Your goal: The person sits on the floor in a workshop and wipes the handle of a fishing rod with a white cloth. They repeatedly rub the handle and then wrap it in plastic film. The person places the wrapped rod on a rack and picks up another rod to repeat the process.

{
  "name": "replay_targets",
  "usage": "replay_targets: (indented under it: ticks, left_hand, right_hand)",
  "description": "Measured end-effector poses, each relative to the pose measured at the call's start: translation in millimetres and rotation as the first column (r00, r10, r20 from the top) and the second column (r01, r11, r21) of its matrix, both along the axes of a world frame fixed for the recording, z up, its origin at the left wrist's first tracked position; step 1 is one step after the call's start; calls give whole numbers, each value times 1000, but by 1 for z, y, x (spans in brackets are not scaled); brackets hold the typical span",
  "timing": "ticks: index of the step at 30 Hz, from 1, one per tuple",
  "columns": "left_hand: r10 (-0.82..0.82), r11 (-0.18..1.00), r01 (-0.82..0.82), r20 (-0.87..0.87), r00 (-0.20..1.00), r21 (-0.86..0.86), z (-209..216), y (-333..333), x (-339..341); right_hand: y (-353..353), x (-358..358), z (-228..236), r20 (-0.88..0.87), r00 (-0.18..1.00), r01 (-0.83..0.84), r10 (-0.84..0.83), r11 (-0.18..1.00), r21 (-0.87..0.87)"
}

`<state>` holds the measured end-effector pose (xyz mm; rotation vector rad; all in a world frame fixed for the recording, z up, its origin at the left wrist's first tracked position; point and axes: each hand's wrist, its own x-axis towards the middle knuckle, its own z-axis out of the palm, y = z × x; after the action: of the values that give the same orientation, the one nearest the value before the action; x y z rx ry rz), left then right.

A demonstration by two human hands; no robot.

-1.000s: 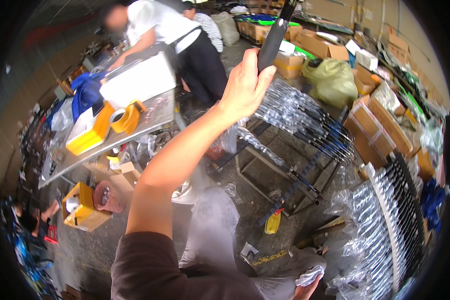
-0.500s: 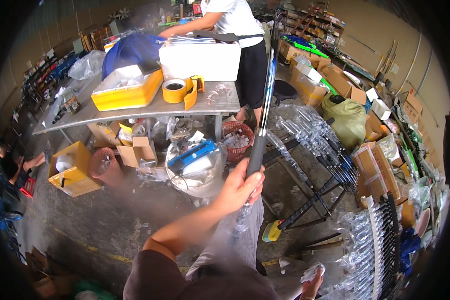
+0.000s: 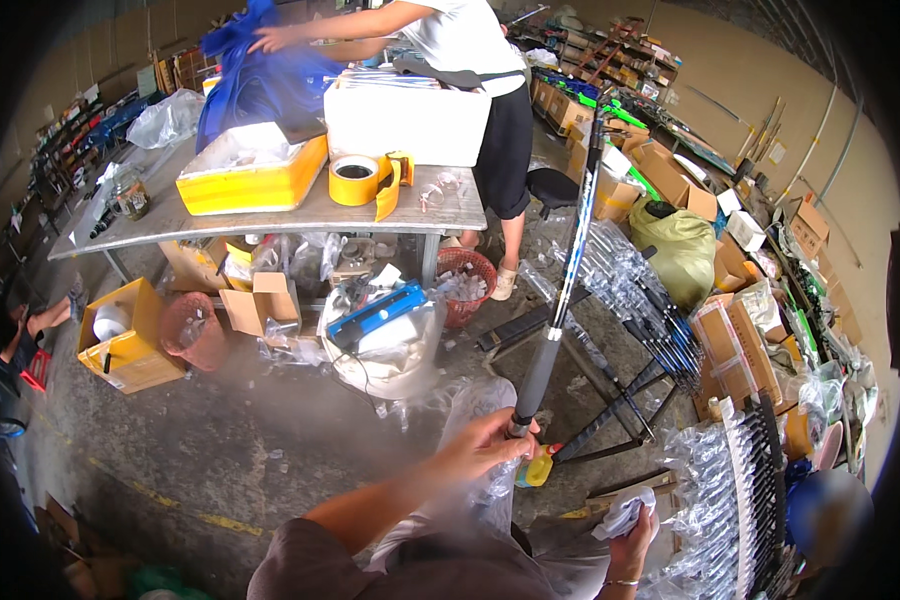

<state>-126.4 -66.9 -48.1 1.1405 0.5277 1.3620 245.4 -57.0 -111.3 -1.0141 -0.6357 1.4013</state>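
My left hand (image 3: 490,440) is closed round the butt end of a fishing rod (image 3: 540,375) with a dark grip and a blue-and-silver shaft. The rod leans up and away, its tip toward the upper right. At lower right my right hand (image 3: 632,545) grips a crumpled white cloth (image 3: 625,513), apart from the rod. Clear plastic film (image 3: 490,400) lies behind my left hand. Just past the rod's butt a yellow bottle (image 3: 535,468) with a red top is on the floor.
Ahead, a table (image 3: 305,232) bears a white foam box (image 3: 405,122), a yellow box (image 3: 250,180) and tape (image 3: 354,180). A co-worker (image 3: 475,60) stands behind it. Plastic-wrapped rods rest on a black rack (image 3: 610,425); more wrapped rods (image 3: 710,500) stand at right, with cartons (image 3: 735,350) beyond.
My left hand has shifted down to the rod's butt, and the rod now tilts further right. My right hand has risen with the cloth. The co-worker has lifted the blue fabric.
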Motion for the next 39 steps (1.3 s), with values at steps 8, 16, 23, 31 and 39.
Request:
replay_targets:
  ticks: [8, 16, 23, 31, 39]
  left_hand:
    - [-92, 968, 128, 173, 981, -215, 5, -13, 8]
    - [103, 943, -77, 61, 993, -324, 13, -6, 36]
    - [224, 937, -207, 31, 974, -282, 34, 37, 50]
    - [120, 967, -132, -69, 990, -216, 63, 72, 76]
    - [140, 950, -177, -157, 978, -257, 100, 98, 102]
  right_hand:
    - [12, -49, 64, -60, 992, -108, 112, 992, 67]
    - [43, -61, 54, -89, 969, -234, 232, 972, -12]
    - [97, -84, 143, 159, 944, -325, 288, 895, 305]
    - [123, -86, 175, -208, 826, -367, 525, 779, 508]
    - [120, -93, 168, 215, 854, -520, 473, 782, 344]
